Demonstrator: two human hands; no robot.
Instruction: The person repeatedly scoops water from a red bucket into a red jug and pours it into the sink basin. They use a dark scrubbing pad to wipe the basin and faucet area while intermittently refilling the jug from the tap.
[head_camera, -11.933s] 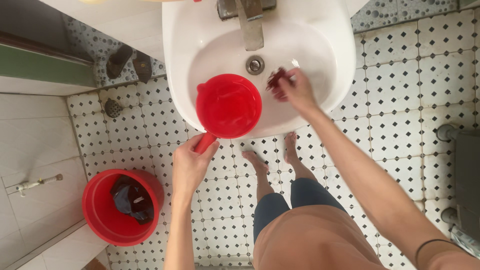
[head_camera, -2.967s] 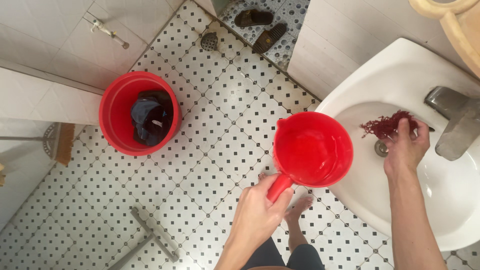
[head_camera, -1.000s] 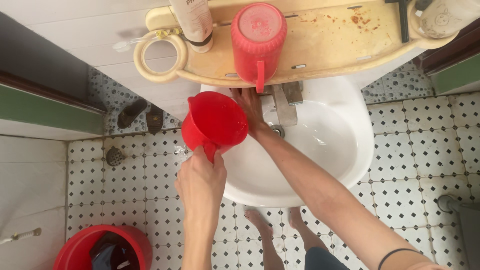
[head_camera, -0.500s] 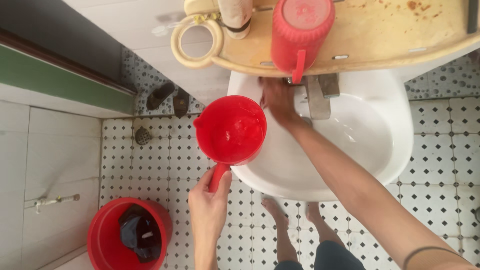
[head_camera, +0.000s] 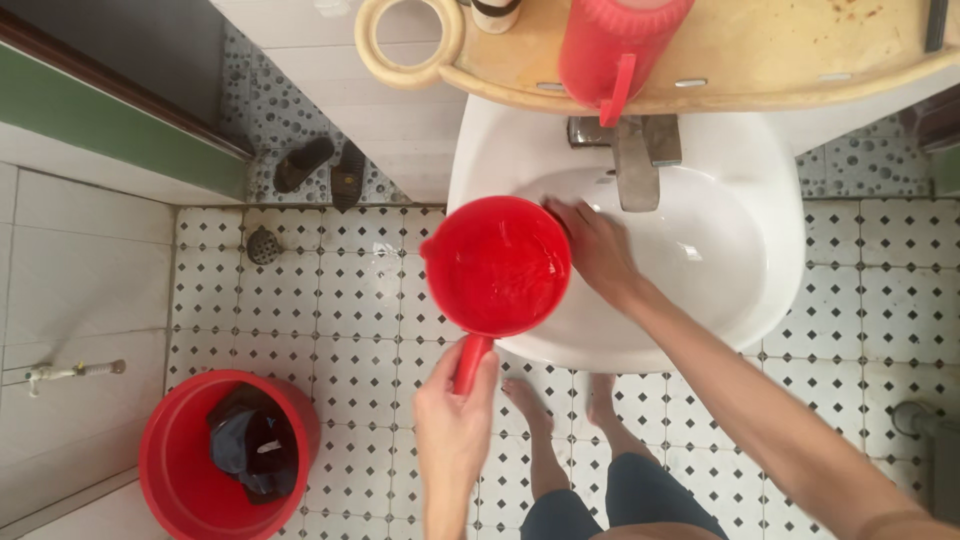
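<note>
1. Your left hand (head_camera: 455, 420) is closed around the handle of the red dipper (head_camera: 497, 265), thumb on top, and holds the bowl level over the near left rim of the white basin (head_camera: 770, 230).
2. Your right hand (head_camera: 598, 248) lies inside the basin with its fingers loosely spread against the wet porcelain, just beside the dipper's right edge. It appears to hold nothing, though the fingertips nearest the dipper are partly hidden behind its rim.
3. To handle this well, keep the dipper's spout over the basin, not over the tiled floor (head_camera: 330, 330), and tip it slowly, so that any water runs onto the porcelain where your right hand rubs. Steady the handle close to the bowl; a loose wrist would slop water over the rim.
4. The dipper sits directly ahead of your left hand and just left of your right hand, its bowl overlapping the basin's edge. Whether the two touch cannot be told.
5. The metal tap (head_camera: 634, 160) stands at the back of the basin, beyond your right hand.
6. Above the tap, a cream shelf (head_camera: 780, 60) carries a red ribbed jug (head_camera: 618, 45) with its handle pointing down.
7. On the floor to your lower left stands a red bucket (head_camera: 165, 470) holding dark cloth (head_camera: 250, 445), well apart from both hands.
8. A pair of dark sandals (head_camera: 322, 170) lies by the wall, left of the basin.
</note>
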